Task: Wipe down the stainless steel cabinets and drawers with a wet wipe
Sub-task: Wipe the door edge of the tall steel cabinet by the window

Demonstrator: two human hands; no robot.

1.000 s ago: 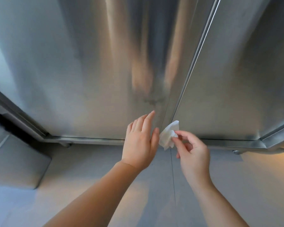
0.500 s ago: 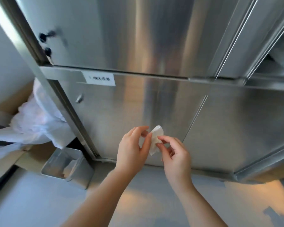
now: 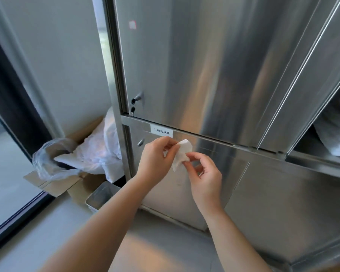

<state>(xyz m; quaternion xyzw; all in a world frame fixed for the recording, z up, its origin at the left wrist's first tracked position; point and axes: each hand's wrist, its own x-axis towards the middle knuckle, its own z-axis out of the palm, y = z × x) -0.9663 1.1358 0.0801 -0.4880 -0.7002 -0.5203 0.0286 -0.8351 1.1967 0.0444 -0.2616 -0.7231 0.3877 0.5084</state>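
A small white wet wipe (image 3: 182, 154) is pinched between both hands in front of the stainless steel cabinet. My left hand (image 3: 156, 160) grips its left upper edge with thumb and fingers. My right hand (image 3: 204, 178) pinches its lower right part. Behind them is the lower cabinet door (image 3: 177, 185) with a small lock (image 3: 140, 142), under a white label (image 3: 161, 131) on the cross rail. Above is the tall upper door (image 3: 194, 61) with a keyed lock (image 3: 136, 99). The wipe is held a little off the steel.
To the left stand a cardboard box (image 3: 67, 183) stuffed with clear plastic bags (image 3: 90, 154) and a small steel bin (image 3: 103, 195) on the floor. On the right an open door (image 3: 302, 85) reveals a shelf with folded linen (image 3: 334, 130). A window frame (image 3: 10, 107) runs along the far left.
The view has tilted up from the cabinet's base to the rail and upper door. Both hands rose with it, and the left hand now also grips the wipe.
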